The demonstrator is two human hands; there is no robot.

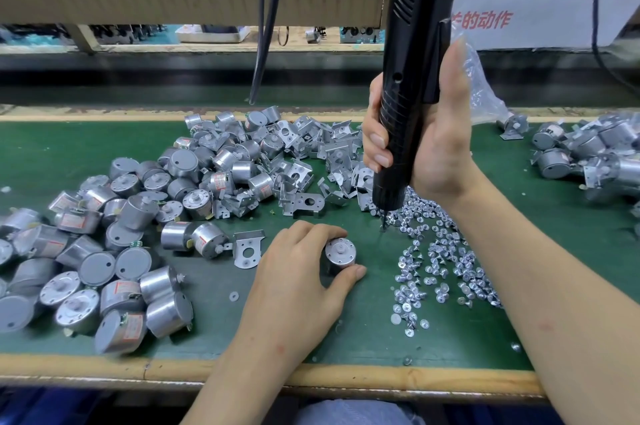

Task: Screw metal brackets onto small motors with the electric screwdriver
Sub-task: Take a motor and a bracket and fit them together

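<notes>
My left hand grips a small round silver motor standing shaft-up on the green mat. My right hand holds the black electric screwdriver upright, its bit tip down in the near edge of a spread of small silver screws. One loose metal bracket lies flat just left of my left hand. More brackets are heaped behind the motor.
A big heap of bare motors fills the left of the green mat. Motors with brackets on them pile at the right. A black cable hangs at centre. A wooden edge runs along the front.
</notes>
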